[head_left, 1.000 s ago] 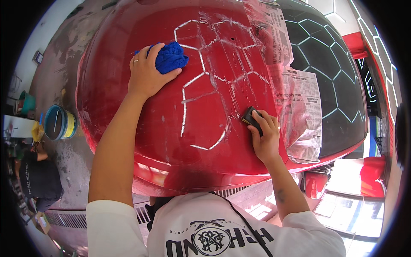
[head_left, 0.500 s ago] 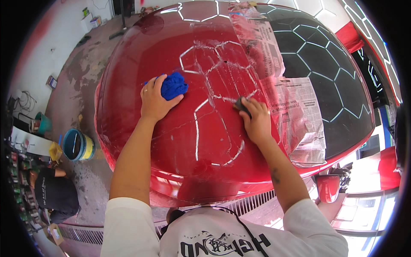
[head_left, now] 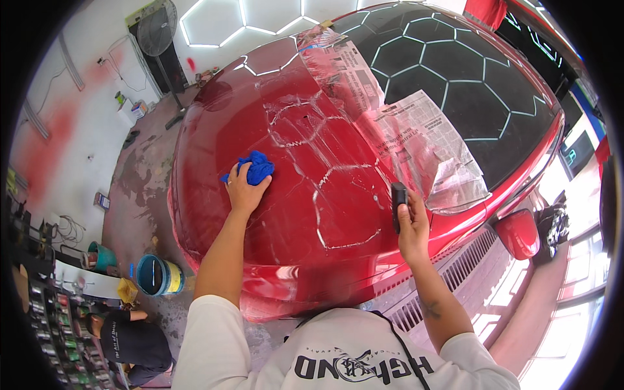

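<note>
Below me spreads the glossy red car hood (head_left: 218, 143), with wet streaks and whitish smears over its middle. My left hand (head_left: 244, 193) rests on the hood, its fingers closed around a bunched blue cloth (head_left: 260, 166). A black sanding block (head_left: 398, 211) is upright in my right hand (head_left: 415, 235), with the thumb along one face and the fingers behind. This hand is held up near the hood's right side, beside the newspaper, and the block looks lifted off the paint.
Newspaper sheets (head_left: 426, 133) cover the strip between hood and dark windshield (head_left: 448, 94). A red side mirror (head_left: 518, 233) juts out at right. On the left floor stand a blue bucket (head_left: 151, 274) and a standing fan (head_left: 166, 78). A person in black (head_left: 138, 344) is at lower left.
My right hand has come off the smeared paint, moving right and nearer me, and turned the block upright. My left hand stays on the cloth. The view has turned and shifted.
</note>
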Demonstrator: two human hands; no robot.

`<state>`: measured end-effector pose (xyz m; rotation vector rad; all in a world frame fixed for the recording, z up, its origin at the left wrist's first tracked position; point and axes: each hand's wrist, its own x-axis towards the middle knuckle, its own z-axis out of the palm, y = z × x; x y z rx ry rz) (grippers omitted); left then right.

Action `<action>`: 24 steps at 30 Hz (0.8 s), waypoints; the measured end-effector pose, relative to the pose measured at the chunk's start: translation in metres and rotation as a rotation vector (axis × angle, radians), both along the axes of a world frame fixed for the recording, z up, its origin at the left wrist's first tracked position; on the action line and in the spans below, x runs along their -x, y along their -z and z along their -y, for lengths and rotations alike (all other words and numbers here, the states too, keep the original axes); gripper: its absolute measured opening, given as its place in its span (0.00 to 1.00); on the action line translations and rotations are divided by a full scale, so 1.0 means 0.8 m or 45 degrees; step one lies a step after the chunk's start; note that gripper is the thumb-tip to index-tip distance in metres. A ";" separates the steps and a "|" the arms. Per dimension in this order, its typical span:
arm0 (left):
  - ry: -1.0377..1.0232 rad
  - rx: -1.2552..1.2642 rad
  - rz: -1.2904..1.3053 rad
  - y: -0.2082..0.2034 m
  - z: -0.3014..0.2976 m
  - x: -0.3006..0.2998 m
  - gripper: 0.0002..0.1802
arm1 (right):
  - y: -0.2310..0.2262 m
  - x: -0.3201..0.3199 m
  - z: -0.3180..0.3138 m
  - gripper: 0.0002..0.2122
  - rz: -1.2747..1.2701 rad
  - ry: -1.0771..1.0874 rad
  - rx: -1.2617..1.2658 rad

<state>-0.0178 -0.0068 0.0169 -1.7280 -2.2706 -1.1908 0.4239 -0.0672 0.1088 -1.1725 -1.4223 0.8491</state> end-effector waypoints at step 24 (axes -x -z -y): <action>0.172 -0.186 -0.034 -0.063 0.173 -0.143 0.44 | -0.006 -0.017 0.075 0.24 -0.279 -0.141 0.345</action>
